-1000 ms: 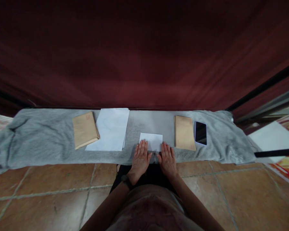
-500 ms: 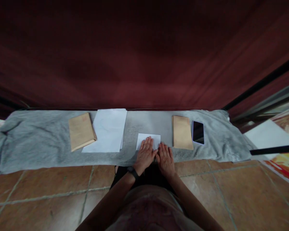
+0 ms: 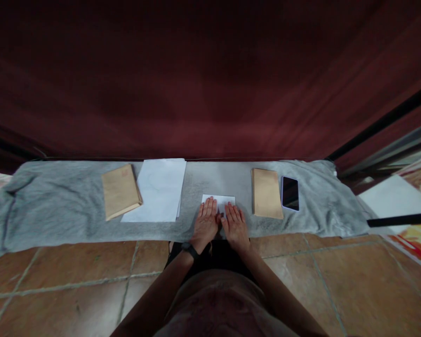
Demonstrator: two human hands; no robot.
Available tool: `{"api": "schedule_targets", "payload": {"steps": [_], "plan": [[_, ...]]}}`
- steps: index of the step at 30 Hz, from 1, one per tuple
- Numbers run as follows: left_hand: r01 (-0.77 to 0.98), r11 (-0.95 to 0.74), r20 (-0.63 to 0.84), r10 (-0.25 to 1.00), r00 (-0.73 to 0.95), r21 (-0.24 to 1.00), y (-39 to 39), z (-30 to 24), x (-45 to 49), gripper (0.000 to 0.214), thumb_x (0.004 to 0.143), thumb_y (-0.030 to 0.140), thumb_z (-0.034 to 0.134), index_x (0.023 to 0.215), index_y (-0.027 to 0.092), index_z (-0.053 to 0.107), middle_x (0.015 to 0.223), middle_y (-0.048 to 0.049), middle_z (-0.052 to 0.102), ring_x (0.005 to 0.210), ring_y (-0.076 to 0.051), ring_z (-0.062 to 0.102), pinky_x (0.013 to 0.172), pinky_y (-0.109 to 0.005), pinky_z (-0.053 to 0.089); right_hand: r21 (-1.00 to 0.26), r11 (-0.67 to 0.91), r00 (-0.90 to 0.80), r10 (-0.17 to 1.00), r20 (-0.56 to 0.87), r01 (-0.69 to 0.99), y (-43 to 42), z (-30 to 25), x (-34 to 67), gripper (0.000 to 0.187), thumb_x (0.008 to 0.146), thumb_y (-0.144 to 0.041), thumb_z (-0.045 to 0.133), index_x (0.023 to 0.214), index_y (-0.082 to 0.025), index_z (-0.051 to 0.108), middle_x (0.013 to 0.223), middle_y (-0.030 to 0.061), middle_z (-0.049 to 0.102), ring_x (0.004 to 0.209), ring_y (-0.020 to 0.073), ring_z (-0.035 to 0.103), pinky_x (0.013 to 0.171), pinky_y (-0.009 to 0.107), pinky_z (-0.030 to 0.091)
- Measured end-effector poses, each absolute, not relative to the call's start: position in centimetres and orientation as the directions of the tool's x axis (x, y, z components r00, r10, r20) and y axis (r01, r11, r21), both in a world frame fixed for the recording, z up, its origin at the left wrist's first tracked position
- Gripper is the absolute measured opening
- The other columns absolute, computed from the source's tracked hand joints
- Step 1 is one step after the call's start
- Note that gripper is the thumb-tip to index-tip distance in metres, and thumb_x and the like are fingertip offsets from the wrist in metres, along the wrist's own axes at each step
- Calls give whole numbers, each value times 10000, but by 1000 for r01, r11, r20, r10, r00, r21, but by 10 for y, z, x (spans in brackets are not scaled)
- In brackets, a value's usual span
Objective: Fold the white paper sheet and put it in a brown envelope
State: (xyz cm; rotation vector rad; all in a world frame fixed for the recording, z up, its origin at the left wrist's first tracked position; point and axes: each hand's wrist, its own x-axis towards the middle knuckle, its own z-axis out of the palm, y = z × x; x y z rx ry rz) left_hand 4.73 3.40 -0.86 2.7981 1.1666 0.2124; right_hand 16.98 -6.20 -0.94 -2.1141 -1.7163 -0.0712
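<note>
A small white sheet of paper (image 3: pixel 219 198), seemingly folded, lies on the grey cloth in front of me. My left hand (image 3: pixel 206 224) rests flat on its left part, fingers stretched out. Flat on its right part is my right hand (image 3: pixel 235 225), with the fingers straight. The hands sit side by side with a narrow gap between them and cover most of the paper's near half. To the left lies a stack of larger white paper (image 3: pixel 157 189). A brown envelope stack (image 3: pixel 121 192) overlaps its left edge. Another brown envelope stack (image 3: pixel 267 193) lies to the right.
A phone (image 3: pixel 290 193) with a dark screen lies right of the right-hand envelopes. Grey cloth (image 3: pixel 63 201) covers the narrow bench. A dark red curtain (image 3: pixel 210 93) hangs behind. At far right are a white sheet (image 3: pixel 395 199) and a black bar (image 3: pixel 402 219).
My left hand has slid left across the small paper. My right hand has moved from beside its right edge onto it, fingers now pointing forward.
</note>
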Motion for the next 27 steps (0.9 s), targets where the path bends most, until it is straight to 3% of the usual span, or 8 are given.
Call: {"api": "schedule_targets", "payload": {"steps": [5,17,27], "plan": [[691,-714,53,699,713,113,35,-7,47,608,977,185,311,1563,27,271,1639,-176,282,1547,-245,176,1262,-454,196,-280,-143,219,940,262,949,-44,-14,164,516,1077,-376,301,1498,-127,464,1539,119,479,1452,263,412,1225,498,230],[761,-629,124,778,616,160,33,-4,45,601,1009,295,321,1549,29,310,1628,-191,287,1537,-263,215,1247,-481,235,-195,-231,282,909,307,953,-54,-26,189,571,1065,-374,337,1573,-114,311,1569,148,429,1451,288,397,1212,498,226],[818,-553,170,831,530,155,39,-8,32,627,1018,342,318,1536,-10,319,1608,-227,311,1523,-302,257,1237,-503,255,-172,-234,280,900,333,957,-62,-31,196,579,1061,-369,350,1562,-81,326,1570,172,423,1462,296,375,1207,501,233]]}}
